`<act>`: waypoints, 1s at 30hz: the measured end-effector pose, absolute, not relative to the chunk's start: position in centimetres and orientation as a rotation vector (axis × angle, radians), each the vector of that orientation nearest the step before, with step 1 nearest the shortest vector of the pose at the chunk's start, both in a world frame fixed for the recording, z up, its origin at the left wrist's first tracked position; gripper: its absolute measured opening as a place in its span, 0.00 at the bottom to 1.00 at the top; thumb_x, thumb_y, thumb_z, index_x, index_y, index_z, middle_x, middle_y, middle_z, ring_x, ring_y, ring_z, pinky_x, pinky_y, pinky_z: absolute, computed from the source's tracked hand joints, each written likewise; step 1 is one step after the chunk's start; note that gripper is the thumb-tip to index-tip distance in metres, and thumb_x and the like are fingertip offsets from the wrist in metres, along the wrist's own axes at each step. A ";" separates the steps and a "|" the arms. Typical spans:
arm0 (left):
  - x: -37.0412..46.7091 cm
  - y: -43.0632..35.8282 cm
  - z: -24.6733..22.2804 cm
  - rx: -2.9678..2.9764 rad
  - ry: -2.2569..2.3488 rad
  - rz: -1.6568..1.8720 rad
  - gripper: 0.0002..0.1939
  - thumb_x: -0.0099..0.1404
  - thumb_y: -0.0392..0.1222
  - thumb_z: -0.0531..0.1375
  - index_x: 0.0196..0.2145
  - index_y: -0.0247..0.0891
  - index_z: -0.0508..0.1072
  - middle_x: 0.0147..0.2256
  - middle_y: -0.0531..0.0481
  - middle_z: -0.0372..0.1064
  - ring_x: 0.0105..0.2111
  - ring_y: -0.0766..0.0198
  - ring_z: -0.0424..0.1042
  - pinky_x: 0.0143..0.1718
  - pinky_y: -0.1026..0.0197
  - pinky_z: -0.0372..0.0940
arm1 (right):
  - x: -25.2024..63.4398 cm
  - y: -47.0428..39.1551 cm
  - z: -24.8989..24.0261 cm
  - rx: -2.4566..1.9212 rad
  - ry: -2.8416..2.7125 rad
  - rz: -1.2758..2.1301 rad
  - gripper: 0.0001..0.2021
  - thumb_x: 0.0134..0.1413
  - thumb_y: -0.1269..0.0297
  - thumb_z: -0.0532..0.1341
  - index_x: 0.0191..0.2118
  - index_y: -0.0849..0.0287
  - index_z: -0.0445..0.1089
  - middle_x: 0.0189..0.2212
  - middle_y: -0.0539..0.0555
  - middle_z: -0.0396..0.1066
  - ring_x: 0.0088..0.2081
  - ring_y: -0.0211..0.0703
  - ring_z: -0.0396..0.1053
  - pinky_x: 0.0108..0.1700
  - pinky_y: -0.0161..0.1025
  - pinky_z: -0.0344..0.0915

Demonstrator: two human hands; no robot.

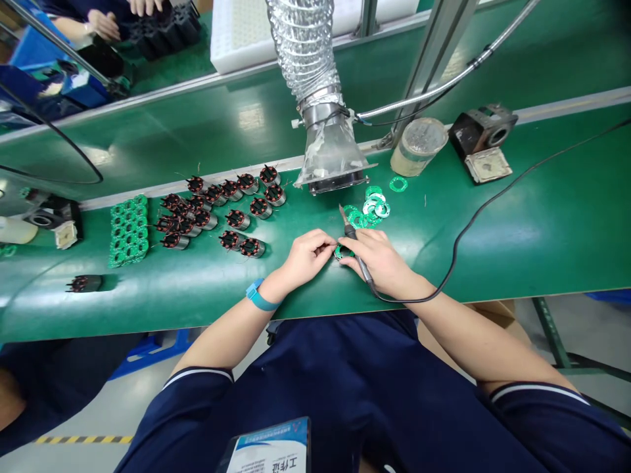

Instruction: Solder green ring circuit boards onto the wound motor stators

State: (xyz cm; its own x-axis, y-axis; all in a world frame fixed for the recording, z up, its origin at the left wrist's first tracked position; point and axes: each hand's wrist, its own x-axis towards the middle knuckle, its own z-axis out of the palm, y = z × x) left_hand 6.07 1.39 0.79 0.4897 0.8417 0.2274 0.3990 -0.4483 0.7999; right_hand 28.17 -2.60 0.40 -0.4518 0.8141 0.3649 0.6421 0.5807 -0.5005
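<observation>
My right hand is closed around a soldering iron, its tip pointing up and away from me. The thumb and forefinger of that hand also steady a small round part with a green ring board on it, mostly covered by fingers. From the other side my left hand pinches at the edge of this part; what lies between its fingertips is too small to make out. Just beyond the iron's tip is a loose pile of green ring boards. Left of my left hand stand several wound motor stators.
A fume extraction hood hangs over the bench. Behind to the right are a round tub and an iron stand. A stack of green board panels lies left. The iron's cord crosses the right side. A co-worker's hands show across.
</observation>
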 end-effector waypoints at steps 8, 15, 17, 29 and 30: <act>6.7 0.5 -0.2 1.393 0.990 0.791 0.13 0.69 0.50 0.63 0.36 0.37 0.70 0.31 0.52 0.67 0.28 0.68 0.67 0.32 0.63 0.66 | 28.3 -3.2 0.7 -1.194 -2.254 0.365 0.20 0.64 0.52 0.63 0.57 0.53 0.71 0.55 0.63 0.75 0.61 0.63 0.66 0.58 0.60 0.64; 5.8 1.1 0.2 1.442 0.891 0.719 0.12 0.69 0.48 0.62 0.35 0.37 0.69 0.32 0.50 0.69 0.31 0.66 0.71 0.35 0.62 0.68 | 29.4 -4.7 3.3 -1.248 -1.785 0.543 0.25 0.63 0.55 0.66 0.64 0.49 0.66 0.46 0.55 0.81 0.49 0.54 0.78 0.55 0.55 0.72; 5.6 1.3 0.4 1.464 0.873 0.703 0.11 0.68 0.47 0.62 0.35 0.37 0.69 0.32 0.50 0.69 0.31 0.66 0.72 0.36 0.62 0.68 | 29.6 -5.5 4.2 -1.292 -1.654 0.614 0.19 0.63 0.57 0.66 0.58 0.48 0.71 0.40 0.53 0.82 0.43 0.52 0.80 0.49 0.52 0.76; 5.5 1.5 0.5 1.481 0.853 0.692 0.10 0.69 0.45 0.62 0.35 0.35 0.70 0.30 0.49 0.71 0.31 0.65 0.73 0.36 0.61 0.68 | 28.5 -6.1 4.4 -1.222 -1.688 0.734 0.09 0.65 0.64 0.63 0.48 0.54 0.77 0.27 0.49 0.81 0.34 0.45 0.80 0.44 0.45 0.75; 5.5 1.5 0.4 1.482 0.848 0.694 0.10 0.69 0.45 0.62 0.36 0.35 0.70 0.30 0.49 0.72 0.31 0.65 0.73 0.36 0.61 0.68 | 28.4 -6.1 4.4 -1.222 -1.692 0.735 0.09 0.64 0.64 0.63 0.48 0.55 0.77 0.27 0.49 0.81 0.34 0.44 0.80 0.44 0.45 0.75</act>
State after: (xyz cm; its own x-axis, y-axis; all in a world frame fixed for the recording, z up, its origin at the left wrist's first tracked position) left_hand 5.52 1.49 0.44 0.5512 0.8323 -0.0588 0.1064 -0.0003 0.9943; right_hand 28.42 -6.09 4.38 -0.1114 0.9411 0.3194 0.4094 0.3363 -0.8481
